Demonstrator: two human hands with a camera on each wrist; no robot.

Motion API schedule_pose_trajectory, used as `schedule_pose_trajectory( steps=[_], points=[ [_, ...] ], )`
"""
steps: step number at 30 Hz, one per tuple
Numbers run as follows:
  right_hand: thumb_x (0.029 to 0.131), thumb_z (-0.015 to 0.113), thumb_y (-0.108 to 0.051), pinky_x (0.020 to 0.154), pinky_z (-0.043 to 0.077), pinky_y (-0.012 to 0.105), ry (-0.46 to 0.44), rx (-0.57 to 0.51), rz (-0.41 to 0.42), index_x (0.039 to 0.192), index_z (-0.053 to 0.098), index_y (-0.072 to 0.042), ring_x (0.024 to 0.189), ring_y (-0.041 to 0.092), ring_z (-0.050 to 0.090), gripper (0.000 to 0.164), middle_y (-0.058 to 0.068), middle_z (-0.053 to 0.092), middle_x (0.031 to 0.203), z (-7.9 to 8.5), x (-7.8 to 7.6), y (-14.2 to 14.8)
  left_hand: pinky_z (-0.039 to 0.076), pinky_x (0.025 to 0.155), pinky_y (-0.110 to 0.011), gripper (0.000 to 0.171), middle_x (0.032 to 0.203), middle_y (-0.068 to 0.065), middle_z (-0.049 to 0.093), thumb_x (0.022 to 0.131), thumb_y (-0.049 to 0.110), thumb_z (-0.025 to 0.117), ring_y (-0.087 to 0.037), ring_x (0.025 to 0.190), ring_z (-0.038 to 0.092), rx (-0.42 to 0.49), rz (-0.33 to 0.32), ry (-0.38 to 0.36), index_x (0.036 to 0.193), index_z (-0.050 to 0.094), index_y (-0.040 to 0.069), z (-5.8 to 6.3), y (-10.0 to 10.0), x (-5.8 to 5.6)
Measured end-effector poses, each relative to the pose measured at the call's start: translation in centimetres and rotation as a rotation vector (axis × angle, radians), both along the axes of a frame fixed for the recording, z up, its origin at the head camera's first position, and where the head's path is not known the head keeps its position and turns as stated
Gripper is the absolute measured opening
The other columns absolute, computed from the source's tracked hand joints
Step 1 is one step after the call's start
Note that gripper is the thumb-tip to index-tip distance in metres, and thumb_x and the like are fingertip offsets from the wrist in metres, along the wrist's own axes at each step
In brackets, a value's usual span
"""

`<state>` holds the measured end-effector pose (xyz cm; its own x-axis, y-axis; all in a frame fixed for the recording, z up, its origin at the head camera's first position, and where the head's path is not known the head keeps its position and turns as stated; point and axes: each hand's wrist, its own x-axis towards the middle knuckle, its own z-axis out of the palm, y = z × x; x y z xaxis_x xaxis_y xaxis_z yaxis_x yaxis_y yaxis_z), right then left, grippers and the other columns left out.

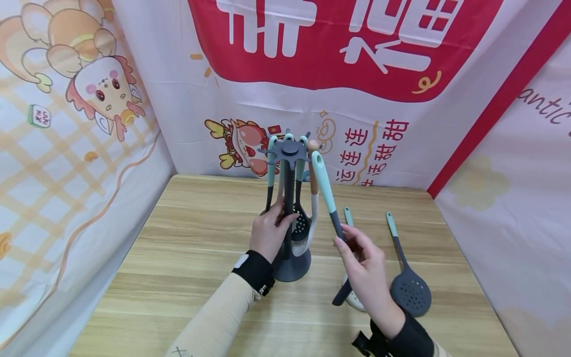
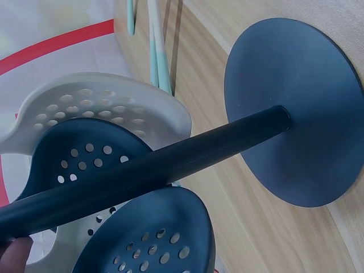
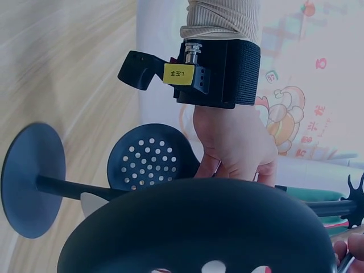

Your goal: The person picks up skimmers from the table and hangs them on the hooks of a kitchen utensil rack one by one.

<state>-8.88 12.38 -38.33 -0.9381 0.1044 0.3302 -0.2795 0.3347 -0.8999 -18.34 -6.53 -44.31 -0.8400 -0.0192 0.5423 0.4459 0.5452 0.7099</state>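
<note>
My left hand grips the pole of a dark utensil stand, its thumb across the front. From the stand's top hang several utensils, among them a dark skimmer with a round holed head and a white utensil with a wooden handle. To the right of the stand, my right hand holds a dark slotted turner by its shaft, mint handle up and head edge-on. That holed head fills the lower right wrist view.
A dark slotted turner with a mint handle lies on the wooden table at the right. Beside it lies a white-headed utensil, partly behind my right hand. Printed cloth hangs along the table's back and sides.
</note>
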Motion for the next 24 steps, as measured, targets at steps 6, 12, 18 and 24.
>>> schedule_pose_trajectory(
  steps=[6, 12, 18, 24],
  points=[
    [0.094, 0.065, -0.003, 0.059, 0.047, 0.020, 0.007, 0.009, -0.007, 0.120, 0.067, -0.003, 0.070, 0.010, 0.055, 0.026, 0.011, 0.069, 0.092, -0.17, -0.14, 0.02, 0.062, 0.077, -0.030, 0.031, 0.098, -0.008, 0.076, 0.089, 0.016, 0.075, -0.021, 0.087, 0.075, -0.005, 0.006, 0.009, 0.118, 0.066, 0.009, -0.10, 0.03, -0.04],
    [0.093, 0.065, -0.001, 0.056, 0.047, 0.019, 0.042, 0.028, -0.006, 0.120, 0.067, -0.001, 0.071, 0.009, 0.059, 0.027, 0.012, 0.072, 0.091, -0.48, -0.38, 0.18, 0.062, 0.075, -0.029, 0.032, 0.096, -0.008, 0.076, 0.087, 0.014, 0.076, -0.021, 0.085, 0.075, 0.009, 0.006, 0.014, 0.117, 0.066, 0.008, -0.09, 0.11, -0.06],
    [0.093, 0.065, 0.001, 0.055, 0.047, 0.019, 0.059, 0.029, -0.001, 0.120, 0.068, 0.000, 0.073, 0.008, 0.061, 0.028, 0.013, 0.071, 0.091, -0.52, -0.39, 0.20, 0.062, 0.075, -0.029, 0.032, 0.095, -0.008, 0.076, 0.088, 0.015, 0.076, -0.020, 0.085, 0.075, 0.012, 0.005, 0.019, 0.117, 0.065, 0.009, -0.03, 0.12, -0.08],
    [0.093, 0.064, 0.001, 0.055, 0.047, 0.019, 0.055, 0.022, 0.002, 0.121, 0.068, -0.001, 0.073, 0.006, 0.060, 0.028, 0.013, 0.071, 0.091, -0.53, -0.37, 0.14, 0.062, 0.074, -0.029, 0.031, 0.095, -0.008, 0.076, 0.087, 0.014, 0.076, -0.021, 0.084, 0.075, 0.014, 0.002, 0.018, 0.117, 0.066, 0.009, 0.02, 0.11, 0.00]
  ],
)
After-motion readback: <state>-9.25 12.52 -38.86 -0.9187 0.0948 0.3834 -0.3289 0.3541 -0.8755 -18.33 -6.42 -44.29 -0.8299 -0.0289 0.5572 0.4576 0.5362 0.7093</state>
